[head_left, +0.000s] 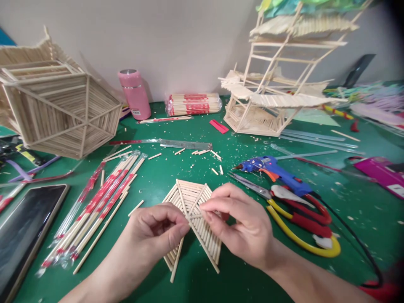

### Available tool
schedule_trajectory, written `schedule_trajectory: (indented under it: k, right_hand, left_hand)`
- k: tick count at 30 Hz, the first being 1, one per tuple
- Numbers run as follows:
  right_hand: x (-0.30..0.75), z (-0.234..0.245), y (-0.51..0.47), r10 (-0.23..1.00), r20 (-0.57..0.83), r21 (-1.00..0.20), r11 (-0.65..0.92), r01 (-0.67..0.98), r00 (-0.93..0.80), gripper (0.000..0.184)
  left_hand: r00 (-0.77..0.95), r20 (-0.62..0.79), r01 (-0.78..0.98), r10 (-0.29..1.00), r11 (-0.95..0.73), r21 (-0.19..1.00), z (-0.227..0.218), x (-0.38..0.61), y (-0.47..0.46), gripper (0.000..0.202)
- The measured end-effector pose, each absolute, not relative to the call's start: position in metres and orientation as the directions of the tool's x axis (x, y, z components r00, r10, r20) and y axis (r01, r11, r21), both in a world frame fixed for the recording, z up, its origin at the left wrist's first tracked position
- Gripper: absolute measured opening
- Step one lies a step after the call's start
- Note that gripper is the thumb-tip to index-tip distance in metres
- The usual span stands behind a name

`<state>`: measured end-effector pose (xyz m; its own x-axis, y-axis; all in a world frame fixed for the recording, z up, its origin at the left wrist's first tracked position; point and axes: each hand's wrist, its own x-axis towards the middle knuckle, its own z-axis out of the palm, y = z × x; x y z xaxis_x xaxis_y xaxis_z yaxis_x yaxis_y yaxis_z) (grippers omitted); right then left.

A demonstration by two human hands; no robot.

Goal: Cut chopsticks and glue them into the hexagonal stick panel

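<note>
A flat fan-shaped panel of glued wooden sticks [189,198] lies on the green mat [176,172] in front of me. My left hand [154,231] pinches the panel at its left middle, thumb and fingers closed on the sticks. My right hand [243,223] pinches a thin stick at the panel's centre, fingers pressed together. The two hands almost touch over the panel's middle.
Wrapped chopsticks [101,202] lie to the left, beside a dark tablet [28,223]. Yellow-red scissors [299,214] and a blue glue gun [274,170] lie on the right. Stick models [59,105] [277,84], a pink bottle [135,94], a stick bundle [194,104] and a ruler [183,144] stand behind.
</note>
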<state>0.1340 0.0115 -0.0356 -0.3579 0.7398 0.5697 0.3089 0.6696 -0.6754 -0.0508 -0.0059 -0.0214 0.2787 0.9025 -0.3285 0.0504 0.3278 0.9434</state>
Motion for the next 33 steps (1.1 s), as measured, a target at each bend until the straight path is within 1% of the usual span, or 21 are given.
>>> schedule_trajectory:
  k: [1,4,9,12,14,16,18,19,20,22,24,26,33]
  right_hand:
    - [0.134,-0.036,0.012,0.732,0.576,-0.664,0.678,0.314,-0.363,0.017]
    - [0.133,-0.037,0.012,0.666,0.583,-0.610,0.737,0.292,-0.464,0.016]
    - [0.132,-0.038,0.011,0.595,0.599,-0.519,0.798,0.305,-0.536,0.009]
    - [0.132,-0.038,0.012,0.589,0.588,-0.526,0.799,0.291,-0.554,0.008]
    - [0.133,-0.038,0.014,0.626,0.576,-0.562,0.770,0.301,-0.526,0.008]
    - [0.134,-0.039,0.017,0.709,0.539,-0.626,0.698,0.348,-0.455,0.008]
    - [0.135,-0.040,0.019,0.801,0.466,-0.697,0.594,0.402,-0.375,0.007]
    - [0.136,-0.040,0.019,0.834,0.420,-0.726,0.546,0.419,-0.359,0.007]
    - [0.136,-0.039,0.018,0.854,0.369,-0.746,0.507,0.430,-0.367,0.007]
    - [0.135,-0.039,0.015,0.852,0.287,-0.751,0.484,0.449,-0.438,0.007]
    - [0.134,-0.039,0.010,0.819,0.249,-0.718,0.514,0.468,-0.517,0.007]
    - [0.133,-0.041,0.005,0.797,0.254,-0.682,0.550,0.482,-0.549,0.008]
    - [0.130,-0.050,0.001,0.785,0.308,-0.620,0.595,0.512,-0.538,0.009]
  left_hand:
    - [0.274,-0.314,0.103,0.909,0.297,0.949,-0.021,-0.051,-0.006,0.018]
    - [0.276,-0.299,0.204,0.913,0.249,0.947,-0.020,-0.051,-0.005,0.021]
    - [0.314,-0.289,0.259,0.905,0.211,0.943,-0.020,-0.053,-0.007,0.022]
    - [0.355,-0.234,0.276,0.905,0.137,0.951,-0.016,-0.056,-0.006,0.020]
    - [0.356,-0.142,0.321,0.924,0.022,0.947,-0.013,-0.059,-0.005,0.018]
    - [0.314,-0.003,0.418,0.949,-0.136,0.898,-0.013,-0.062,-0.004,0.016]
    - [0.280,0.174,0.531,0.944,-0.304,0.791,-0.017,-0.066,-0.005,0.014]
    - [0.290,0.252,0.573,0.923,-0.379,0.727,-0.020,-0.067,-0.007,0.013]
    - [0.313,0.320,0.597,0.894,-0.447,0.666,-0.025,-0.069,-0.009,0.013]
    - [0.391,0.391,0.607,0.833,-0.553,0.571,-0.035,-0.069,-0.014,0.017]
    - [0.448,0.407,0.609,0.796,-0.605,0.513,-0.044,-0.068,-0.019,0.018]
    - [0.474,0.406,0.615,0.782,-0.624,0.482,-0.052,-0.066,-0.022,0.016]
    - [0.468,0.399,0.636,0.789,-0.614,0.468,-0.062,-0.061,-0.020,0.015]
